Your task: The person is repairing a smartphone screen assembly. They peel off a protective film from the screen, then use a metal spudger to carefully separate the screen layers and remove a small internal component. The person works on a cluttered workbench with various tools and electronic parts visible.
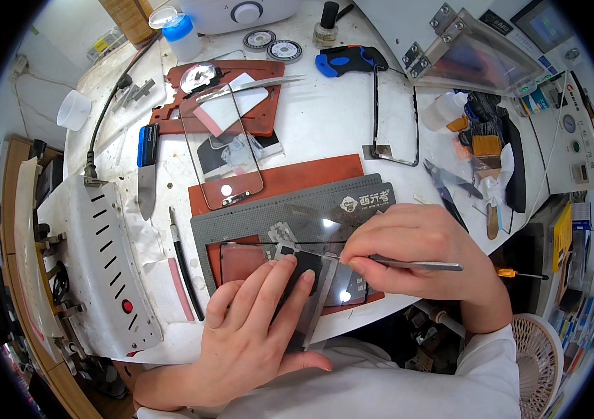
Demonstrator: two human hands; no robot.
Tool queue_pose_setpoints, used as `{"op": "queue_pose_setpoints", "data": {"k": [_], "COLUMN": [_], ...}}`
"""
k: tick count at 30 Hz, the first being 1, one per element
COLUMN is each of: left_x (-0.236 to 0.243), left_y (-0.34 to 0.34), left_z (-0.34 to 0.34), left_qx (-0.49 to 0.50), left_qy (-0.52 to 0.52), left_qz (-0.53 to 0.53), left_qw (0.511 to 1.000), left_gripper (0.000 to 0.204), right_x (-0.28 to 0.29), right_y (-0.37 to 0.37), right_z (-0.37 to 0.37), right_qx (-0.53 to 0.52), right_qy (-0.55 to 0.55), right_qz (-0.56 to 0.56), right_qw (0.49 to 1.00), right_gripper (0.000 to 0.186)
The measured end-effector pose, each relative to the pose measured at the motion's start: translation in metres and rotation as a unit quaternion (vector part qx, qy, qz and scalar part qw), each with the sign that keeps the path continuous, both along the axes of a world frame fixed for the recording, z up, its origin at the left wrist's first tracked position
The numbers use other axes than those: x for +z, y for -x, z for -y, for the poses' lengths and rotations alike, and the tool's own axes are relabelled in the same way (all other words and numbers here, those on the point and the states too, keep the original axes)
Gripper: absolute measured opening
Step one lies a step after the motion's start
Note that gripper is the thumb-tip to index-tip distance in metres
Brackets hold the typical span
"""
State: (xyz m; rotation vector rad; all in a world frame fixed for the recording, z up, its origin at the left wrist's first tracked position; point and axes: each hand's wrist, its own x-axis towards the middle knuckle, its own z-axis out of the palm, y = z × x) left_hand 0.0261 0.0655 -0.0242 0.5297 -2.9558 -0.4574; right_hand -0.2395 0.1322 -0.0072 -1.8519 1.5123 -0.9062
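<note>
My left hand (258,318) lies flat with its fingers stretched out, pressing a small black flat piece (302,269) and a clear strip (320,300) onto the work. Beneath them is a thin black-edged glass panel (242,260) on the dark grey mat (230,227). My right hand (415,251) is closed in a pen grip around a slim silver pointed tool (415,265). Its thin tip points left, close to my left fingertips. Whether it is a knife or tweezers I cannot tell.
A reddish pad (290,180) lies behind the mat. Farther off are a clear phone-sized panel (221,150), a black frame (396,115) and a blue-and-black handled tool (351,61). A scraper (147,171) and a black pen-shaped knife (185,262) lie left, beside a white metal machine (105,265).
</note>
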Motion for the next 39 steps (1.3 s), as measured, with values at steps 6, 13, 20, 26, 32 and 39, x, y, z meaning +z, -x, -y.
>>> {"op": "queue_pose_setpoints", "data": {"k": [6,13,20,26,32,39], "left_x": [0.002,0.002,0.002,0.003,0.005,0.003], "left_y": [-0.001,-0.002,-0.002,-0.003,-0.003,-0.006], "left_z": [0.002,0.006,0.006,0.008,0.013,0.021], "left_qx": [-0.004,-0.02,-0.022,-0.019,-0.03,-0.055], "left_qy": [0.004,0.019,0.039,0.031,0.029,0.03], "left_qz": [0.007,0.015,0.023,0.026,0.034,0.049], "left_qw": [1.0,1.0,0.999,0.999,0.999,0.997], "left_gripper": [0.09,0.095,0.09,0.08,0.082,0.09], "right_x": [0.002,0.0,0.001,-0.001,-0.003,-0.007], "right_y": [0.002,0.001,0.002,0.003,0.009,0.02], "right_z": [0.003,0.008,0.011,0.014,0.019,0.028], "right_qx": [0.015,0.018,0.031,0.047,0.09,0.148], "right_qy": [-0.008,0.004,-0.003,0.011,0.043,0.038], "right_qz": [-0.015,-0.001,0.002,0.003,-0.019,-0.003], "right_qw": [1.0,1.0,1.0,0.999,0.995,0.988], "right_gripper": [0.006,0.006,0.005,0.006,0.007,0.009]}}
